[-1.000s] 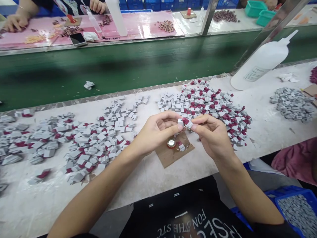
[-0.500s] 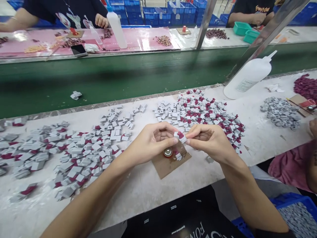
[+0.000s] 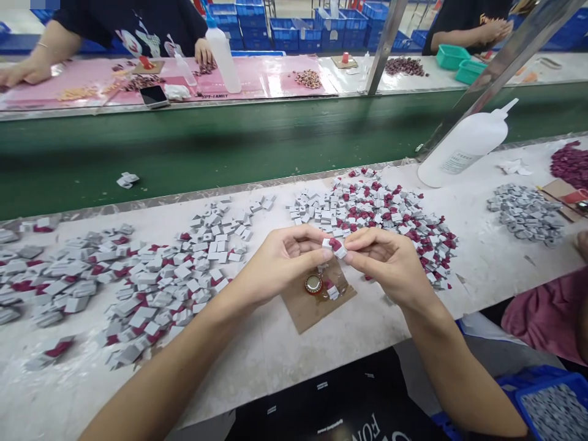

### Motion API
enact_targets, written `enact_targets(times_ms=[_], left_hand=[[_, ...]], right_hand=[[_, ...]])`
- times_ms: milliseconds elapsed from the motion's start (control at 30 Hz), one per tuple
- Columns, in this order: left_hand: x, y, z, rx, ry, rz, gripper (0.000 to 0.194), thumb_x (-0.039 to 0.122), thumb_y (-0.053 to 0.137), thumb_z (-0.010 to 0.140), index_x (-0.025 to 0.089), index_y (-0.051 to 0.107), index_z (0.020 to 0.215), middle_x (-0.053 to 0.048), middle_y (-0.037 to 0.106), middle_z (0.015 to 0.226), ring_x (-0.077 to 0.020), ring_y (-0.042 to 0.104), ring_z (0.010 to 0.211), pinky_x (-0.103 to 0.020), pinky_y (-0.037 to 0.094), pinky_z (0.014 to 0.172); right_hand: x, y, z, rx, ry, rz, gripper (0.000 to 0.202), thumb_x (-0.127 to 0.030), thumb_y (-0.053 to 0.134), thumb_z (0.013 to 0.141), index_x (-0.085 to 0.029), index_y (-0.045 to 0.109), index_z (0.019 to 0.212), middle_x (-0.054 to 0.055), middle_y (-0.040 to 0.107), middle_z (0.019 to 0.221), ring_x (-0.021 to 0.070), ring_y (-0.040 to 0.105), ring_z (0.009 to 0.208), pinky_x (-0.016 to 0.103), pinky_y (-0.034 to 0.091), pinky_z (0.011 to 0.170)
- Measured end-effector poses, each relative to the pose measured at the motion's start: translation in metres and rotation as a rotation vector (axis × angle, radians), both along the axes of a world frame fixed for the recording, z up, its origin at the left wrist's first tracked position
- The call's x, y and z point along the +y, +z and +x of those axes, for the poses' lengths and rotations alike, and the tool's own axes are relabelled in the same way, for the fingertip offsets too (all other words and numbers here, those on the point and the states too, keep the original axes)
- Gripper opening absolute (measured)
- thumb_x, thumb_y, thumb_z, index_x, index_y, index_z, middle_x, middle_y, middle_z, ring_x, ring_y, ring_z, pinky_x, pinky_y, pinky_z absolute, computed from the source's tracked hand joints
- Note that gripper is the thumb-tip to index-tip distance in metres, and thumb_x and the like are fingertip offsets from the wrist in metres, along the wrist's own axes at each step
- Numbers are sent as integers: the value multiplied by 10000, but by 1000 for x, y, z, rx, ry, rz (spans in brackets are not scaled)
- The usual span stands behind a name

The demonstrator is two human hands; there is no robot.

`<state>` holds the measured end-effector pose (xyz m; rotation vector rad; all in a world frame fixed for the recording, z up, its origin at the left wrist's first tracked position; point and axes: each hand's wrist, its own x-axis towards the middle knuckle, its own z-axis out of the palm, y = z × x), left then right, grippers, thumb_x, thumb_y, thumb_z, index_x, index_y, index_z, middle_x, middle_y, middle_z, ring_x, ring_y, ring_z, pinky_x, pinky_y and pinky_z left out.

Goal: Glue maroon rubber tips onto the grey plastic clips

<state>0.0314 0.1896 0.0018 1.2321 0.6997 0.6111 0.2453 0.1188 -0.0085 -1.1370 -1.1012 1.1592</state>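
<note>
Bridging left hand [image 3: 281, 262] and right hand [image 3: 394, 260] (fingertip-pinched): grey-maroon piece [image 3: 335, 247].

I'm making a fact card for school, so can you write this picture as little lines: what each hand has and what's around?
Left hand: pinching one end of a small grey-and-maroon piece
Right hand: pinching its other end
Below the hands: flat brown cardboard, with a round red-rimmed metal cap on it
Left side: scattered grey-and-maroon pieces on a whitish tabletop
Behind the right hand: a grey-and-maroon heap
Beyond that heap: a white plastic bottle with a narrow nozzle
</note>
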Motion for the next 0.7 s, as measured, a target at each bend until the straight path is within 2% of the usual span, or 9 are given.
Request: enact_targets(times_ms=[200,333,467,533,600,700], left_hand=[[-3,2,-4,15,-95,-22,176,334,909,927,218,838,1038,-73,867,954,-230,822,841,-367,662,769],[-4,8,-6,91,-98,41,195,329,941,891,208,834,1000,-66,867,942,-228,827,870,-353,659,812],[4,8,-5,133,-123,81,205,373,902,922,219,810,1022,-60,865,936,-238,830,882,-370,656,822],[15,5,-1,167,-131,159,211,385,887,921,227,795,1027,-57,857,947,-243,815,882,-384,646,815],[33,0,6,268,-93,310,189,369,884,905,229,793,993,-63,843,965,-247,783,888,-397,622,816],[77,-8,16,440,122,509,135,322,880,886,220,806,934,-87,822,996,-257,726,913,-420,576,832]], right_hand=[[-2,11,12,32,140,-78,154,-268,1011,820,-234,861,821,62,854,924,213,829,813,346,731,707],[-1,5,12,65,170,-115,154,-246,1031,773,-234,887,827,71,868,936,203,828,819,315,719,704],[5,-2,7,66,109,-126,199,-327,1046,753,-248,870,804,52,865,916,199,803,782,355,712,725],[12,-3,11,-37,81,-120,197,-378,1009,798,-251,872,857,53,862,922,219,806,814,389,707,757],[23,-2,22,-252,13,-71,170,-382,937,868,-249,881,959,64,860,960,245,803,866,422,692,788],[47,0,48,-747,-218,47,140,-287,801,946,-234,879,1049,100,847,1065,298,764,982,504,642,908]])
